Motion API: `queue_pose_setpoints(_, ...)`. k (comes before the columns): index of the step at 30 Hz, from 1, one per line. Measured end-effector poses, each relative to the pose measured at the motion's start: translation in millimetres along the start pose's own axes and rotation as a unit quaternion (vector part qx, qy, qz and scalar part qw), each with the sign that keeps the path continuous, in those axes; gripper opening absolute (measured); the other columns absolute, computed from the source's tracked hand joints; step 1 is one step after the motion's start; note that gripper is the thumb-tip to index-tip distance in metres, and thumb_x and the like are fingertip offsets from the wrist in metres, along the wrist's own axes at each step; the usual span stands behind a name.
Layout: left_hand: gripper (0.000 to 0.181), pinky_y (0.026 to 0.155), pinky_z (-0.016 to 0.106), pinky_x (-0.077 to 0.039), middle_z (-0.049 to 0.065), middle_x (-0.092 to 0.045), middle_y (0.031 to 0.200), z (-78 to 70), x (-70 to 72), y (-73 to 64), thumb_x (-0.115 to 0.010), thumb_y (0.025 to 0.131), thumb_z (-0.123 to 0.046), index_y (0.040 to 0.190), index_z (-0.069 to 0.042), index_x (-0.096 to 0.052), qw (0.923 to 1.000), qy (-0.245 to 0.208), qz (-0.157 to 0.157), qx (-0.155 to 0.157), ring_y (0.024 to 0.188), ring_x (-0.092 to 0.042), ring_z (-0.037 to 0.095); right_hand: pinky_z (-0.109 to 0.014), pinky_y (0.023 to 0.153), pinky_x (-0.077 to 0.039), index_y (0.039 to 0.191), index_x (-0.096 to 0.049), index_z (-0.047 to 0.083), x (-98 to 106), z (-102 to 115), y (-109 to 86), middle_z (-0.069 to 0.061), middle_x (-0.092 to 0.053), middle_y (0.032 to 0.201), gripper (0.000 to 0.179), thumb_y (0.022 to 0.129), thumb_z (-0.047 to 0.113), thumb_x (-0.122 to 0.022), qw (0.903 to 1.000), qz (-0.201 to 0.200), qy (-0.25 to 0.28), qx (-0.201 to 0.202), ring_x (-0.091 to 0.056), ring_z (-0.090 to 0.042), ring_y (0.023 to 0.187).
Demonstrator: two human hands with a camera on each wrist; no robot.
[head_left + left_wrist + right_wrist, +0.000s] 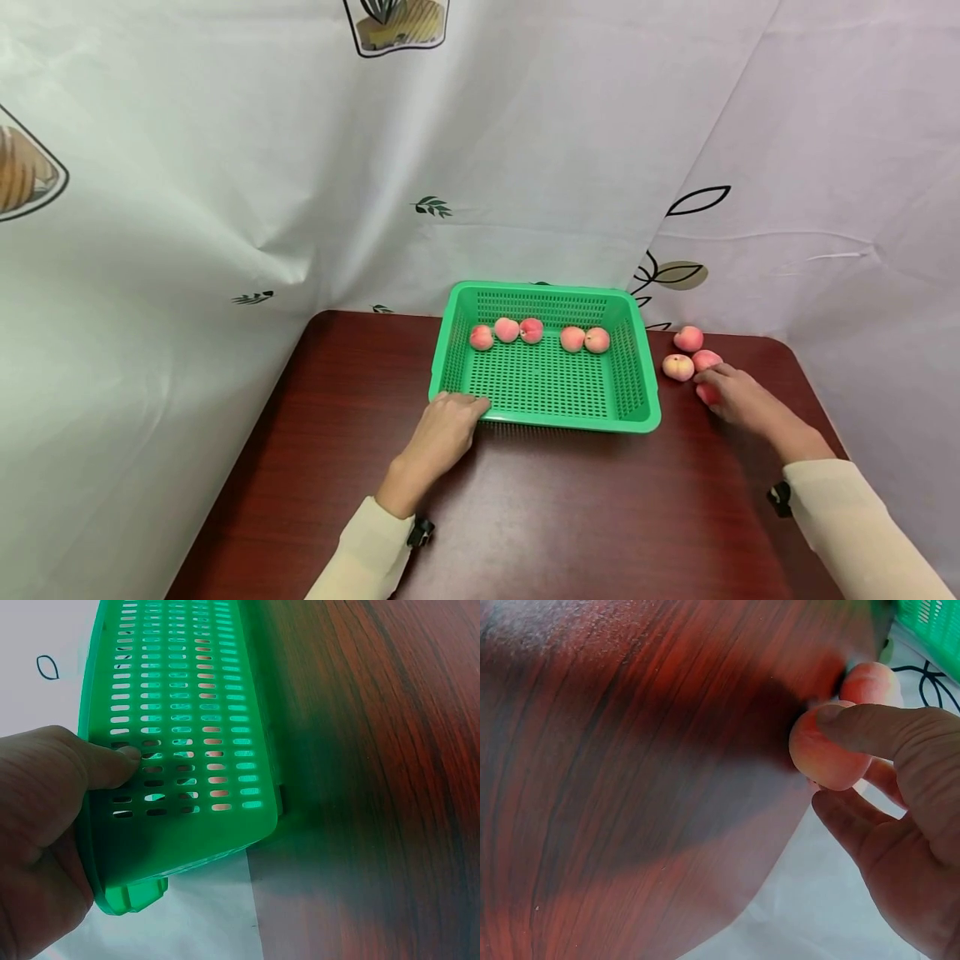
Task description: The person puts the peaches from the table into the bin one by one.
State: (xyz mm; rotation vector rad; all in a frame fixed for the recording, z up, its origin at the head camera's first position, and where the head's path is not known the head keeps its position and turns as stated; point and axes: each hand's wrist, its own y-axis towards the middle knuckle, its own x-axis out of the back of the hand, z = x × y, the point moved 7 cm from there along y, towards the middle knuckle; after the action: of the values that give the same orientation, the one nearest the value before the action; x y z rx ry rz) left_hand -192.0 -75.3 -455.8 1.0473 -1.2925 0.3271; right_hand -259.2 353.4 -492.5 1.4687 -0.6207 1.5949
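A green plastic basket [540, 420] with slotted walls stands on the table. My left hand [446, 429] grips its near rim at the left corner; in the left wrist view the thumb [112, 765] lies against the outer wall, and the other fingers are hidden behind the rim. To the right of the basket, my right hand [738, 404] holds a peach [829, 754] between thumb and fingers, low over the table. Close by lie three more peaches: a yellowish one [678, 367], a pink one [707, 359] partly behind the fingers, and another pink one [688, 338] farther back.
Inside the basket, several peaches [531, 331] sit along the far side in two groups. The dark red wooden table [570, 517] backs onto a pale patterned cloth [525, 167], which also hangs at both sides.
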Motion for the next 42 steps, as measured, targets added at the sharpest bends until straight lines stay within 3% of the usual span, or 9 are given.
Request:
queue_pose_setpoints(4, 0.044, 0.060, 0.024, -0.018, -0.010, -0.011, 0.066, -1.7, 2.3, 0.0, -0.060, 0.076, 0.018, 0.068, -0.017, -0.035, 1.0000, 0.002, -0.008, -0.003, 0.053, -0.028, 0.009, -0.056, 0.080, -0.055, 0.105, -0.067, -0.004, -1.5, -2.4, -1.5, -0.019, -0.063, 0.100, 0.031, 0.077, -0.002, -0.081, 0.9988, 0.031, 0.003, -0.038, -0.064, -0.037, 0.088)
queue_pose_setpoints(11, 0.046, 0.061, 0.024, -0.015, -0.010, -0.010, 0.065, -2.2, 0.5, -0.6, -0.060, 0.077, 0.018, 0.069, -0.018, -0.032, 1.0000, 0.005, -0.003, -0.001, 0.054, -0.024, 0.009, -0.060, 0.086, -0.052, 0.117, -0.064, -0.010, 11.7, -4.4, -1.8, -0.026, -0.063, 0.108, 0.042, 0.081, 0.006, -0.079, 0.9933, 0.053, 0.014, -0.102, -0.062, -0.042, 0.096)
queue_pose_setpoints(16, 0.042, 0.060, 0.026, -0.021, -0.008, -0.018, 0.062, 0.8, -6.0, -0.7, -0.056, 0.082, 0.018, 0.069, -0.017, -0.036, 0.9996, -0.003, 0.026, 0.011, 0.054, -0.027, 0.011, -0.064, 0.094, -0.048, 0.122, -0.063, -0.009, 32.0, 1.6, 5.7, -0.031, -0.061, 0.123, 0.045, 0.084, 0.009, -0.079, 0.9912, 0.055, 0.036, -0.115, -0.058, -0.048, 0.114)
queue_pose_setpoints(20, 0.041, 0.060, 0.027, -0.022, -0.007, -0.018, 0.061, 0.7, -6.7, -0.1, -0.055, 0.082, 0.018, 0.069, -0.017, -0.036, 0.9994, -0.006, 0.031, 0.012, 0.055, -0.027, 0.011, -0.062, 0.093, -0.048, 0.123, -0.064, -0.003, 53.0, 9.9, 13.9, -0.027, -0.064, 0.122, 0.045, 0.084, 0.011, -0.082, 0.9911, 0.030, 0.047, -0.121, -0.059, -0.045, 0.114)
queue_pose_setpoints(26, 0.043, 0.061, 0.025, -0.016, -0.009, -0.012, 0.065, -1.4, -0.1, 0.3, -0.056, 0.080, 0.018, 0.069, -0.017, -0.034, 1.0000, 0.002, 0.001, 0.000, 0.053, -0.026, 0.010, -0.057, 0.088, -0.047, 0.127, -0.065, 0.003, 79.0, 25.1, 30.4, -0.021, -0.067, 0.120, 0.048, 0.084, 0.014, -0.084, 0.9939, -0.008, 0.043, -0.101, -0.062, -0.040, 0.109)
queue_pose_setpoints(31, 0.044, 0.062, 0.024, -0.015, -0.010, -0.010, 0.065, -1.4, 2.6, 0.1, -0.057, 0.079, 0.018, 0.068, -0.018, -0.033, 1.0000, 0.001, -0.005, 0.001, 0.053, -0.027, 0.010, -0.054, 0.084, -0.048, 0.129, -0.065, 0.009, 96.1, 42.4, 48.9, -0.016, -0.068, 0.119, 0.048, 0.085, 0.013, -0.083, 0.9953, -0.026, 0.050, -0.079, -0.064, -0.037, 0.103)
queue_pose_setpoints(42, 0.043, 0.061, 0.024, -0.014, -0.010, -0.012, 0.064, -0.8, 3.6, -0.3, -0.057, 0.078, 0.018, 0.067, -0.017, -0.034, 0.9999, 0.002, -0.012, 0.002, 0.051, -0.032, 0.010, -0.048, 0.092, -0.048, 0.136, -0.063, 0.014, 119.5, 92.4, 97.6, -0.005, -0.067, 0.126, 0.048, 0.090, 0.015, -0.079, 0.9941, -0.034, 0.091, -0.047, -0.063, -0.025, 0.108)
